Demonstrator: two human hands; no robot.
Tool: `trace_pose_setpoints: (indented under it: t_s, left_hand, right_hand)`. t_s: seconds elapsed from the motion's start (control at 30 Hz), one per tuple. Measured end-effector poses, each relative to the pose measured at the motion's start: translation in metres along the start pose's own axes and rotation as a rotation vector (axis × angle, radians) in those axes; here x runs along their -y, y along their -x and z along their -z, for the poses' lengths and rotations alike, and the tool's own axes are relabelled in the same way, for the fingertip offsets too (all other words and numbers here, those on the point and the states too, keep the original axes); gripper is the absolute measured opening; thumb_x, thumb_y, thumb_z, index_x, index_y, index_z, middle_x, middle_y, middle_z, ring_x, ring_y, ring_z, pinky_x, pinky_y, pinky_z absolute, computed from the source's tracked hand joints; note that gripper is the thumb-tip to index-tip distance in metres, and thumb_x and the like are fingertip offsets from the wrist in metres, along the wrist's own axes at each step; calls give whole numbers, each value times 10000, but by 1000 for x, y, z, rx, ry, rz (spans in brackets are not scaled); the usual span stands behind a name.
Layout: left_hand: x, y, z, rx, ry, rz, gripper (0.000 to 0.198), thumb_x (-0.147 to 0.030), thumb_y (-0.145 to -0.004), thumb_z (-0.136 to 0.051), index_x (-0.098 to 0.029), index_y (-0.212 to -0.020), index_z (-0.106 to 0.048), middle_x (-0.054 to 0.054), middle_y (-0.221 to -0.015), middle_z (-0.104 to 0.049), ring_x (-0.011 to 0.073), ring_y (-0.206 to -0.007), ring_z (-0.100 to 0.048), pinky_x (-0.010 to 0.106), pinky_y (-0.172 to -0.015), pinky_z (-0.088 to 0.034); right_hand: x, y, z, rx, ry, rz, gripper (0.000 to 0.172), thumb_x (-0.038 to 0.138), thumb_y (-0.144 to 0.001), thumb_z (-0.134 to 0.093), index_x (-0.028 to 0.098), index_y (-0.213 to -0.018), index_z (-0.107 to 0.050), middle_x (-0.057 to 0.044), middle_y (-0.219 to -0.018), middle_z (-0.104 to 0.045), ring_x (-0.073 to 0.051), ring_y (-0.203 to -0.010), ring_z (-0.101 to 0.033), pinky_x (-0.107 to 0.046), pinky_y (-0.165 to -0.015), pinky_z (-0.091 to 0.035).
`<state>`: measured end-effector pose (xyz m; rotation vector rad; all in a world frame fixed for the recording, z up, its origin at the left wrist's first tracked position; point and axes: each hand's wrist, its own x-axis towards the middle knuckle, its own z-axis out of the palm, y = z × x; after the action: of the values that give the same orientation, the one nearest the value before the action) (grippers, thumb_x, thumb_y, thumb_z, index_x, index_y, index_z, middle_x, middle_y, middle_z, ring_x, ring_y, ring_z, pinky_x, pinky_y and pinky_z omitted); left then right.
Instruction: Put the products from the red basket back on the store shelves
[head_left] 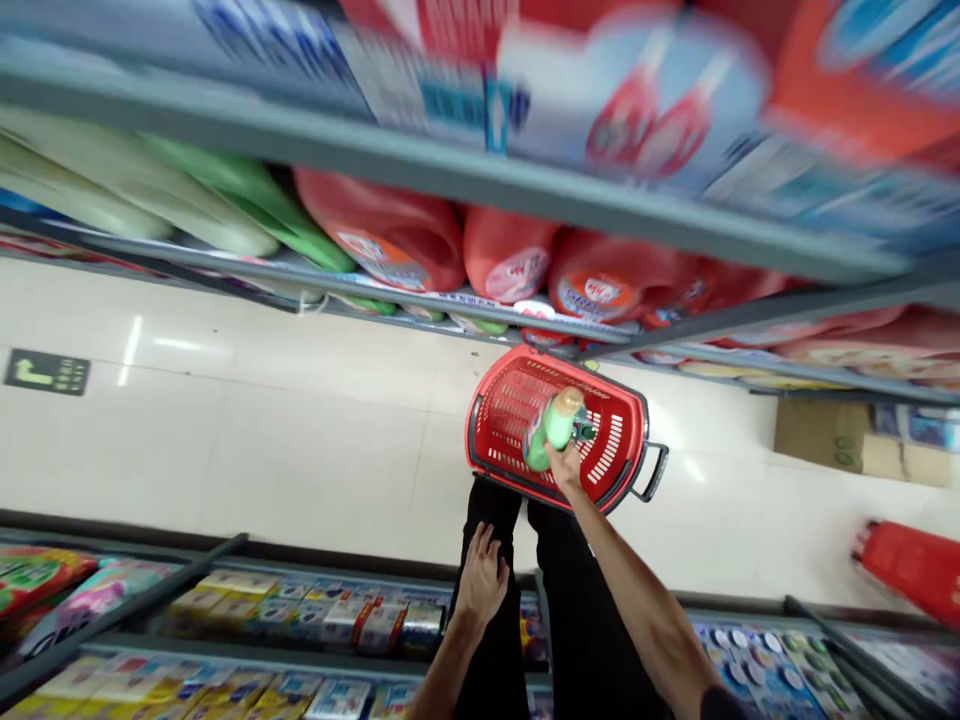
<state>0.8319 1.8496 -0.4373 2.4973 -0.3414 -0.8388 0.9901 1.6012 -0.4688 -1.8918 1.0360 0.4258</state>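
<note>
My right hand (565, 467) is closed around a light green bottle (556, 428) with a tan cap. The bottle is over the inside of a red shopping basket (501, 385) on the floor; whether it touches the bottom I cannot tell. Beside the bottle, a smaller dark green item (587, 432) lies in the basket, partly hidden. My left hand (483, 575) hangs near my left leg, fingers apart, holding nothing.
A shelf with red detergent jugs (514, 258) and green bottles (240, 190) runs along the far side. Packed shelves (300, 615) stand behind me on the near side. Cardboard boxes (821, 436) and a red object (911, 565) lie to the right.
</note>
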Motion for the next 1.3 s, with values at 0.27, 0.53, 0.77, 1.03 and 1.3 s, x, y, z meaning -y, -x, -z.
trace_pose_setpoints:
  t_s: [0.27, 0.53, 0.77, 1.03, 1.3]
  left_hand:
    - [-75, 55, 129, -59, 253, 81, 412, -298, -889, -496, -136, -1183, -734, 203, -1404, -621, 344, -1425, -480, 528, -1223, -360]
    - [-123, 101, 326, -129, 554, -56, 621, -610, -931, -491, -206, -1389, -603, 112, -1425, -626, 298, -1353, -565, 445, -1150, -461]
    - [-149, 116, 447, -94, 655, -666, 884, -650, -897, -605, -147, -1583, -367, 182, -1567, -461, 349, -1424, -473, 478, -1212, -363]
    - [-158, 142, 678, -27, 1093, -787, 977, -955, -610, -612, -124, -1116, -701, 160, -1078, -757, 347, -1010, -708, 438, -884, -582]
    - [-190, 205, 814, -27, 1310, -778, 615, -679, -819, -722, -122, -1078, -680, 124, -1007, -775, 256, -886, -748, 373, -852, -604]
  right_hand:
    - [103, 214, 161, -17, 71, 421, 511, 493, -723, -674, 174, -1118, -622, -128, -908, -765, -368, -826, -749, -488, -801, -596]
    - [176, 354, 264, 13, 203, 927, 395, 495, -838, -680, 261, -1156, -672, -130, -996, -785, -371, -899, -769, -491, -803, -628]
    - [289, 465, 257, -42, 174, 1094, 371, 459, -864, -707, 260, -1176, -672, -89, -924, -779, -276, -732, -751, -363, -709, -626]
    - [479, 588, 217, -38, -478, 1002, 320, 542, -938, -638, 236, -922, -546, 71, -531, -492, -123, -396, -457, -250, -397, -406]
    - [610, 642, 235, 155, -744, 1029, 547, 660, -775, -782, 201, -747, -484, 47, -657, -473, -52, -451, -385, -161, -338, -277]
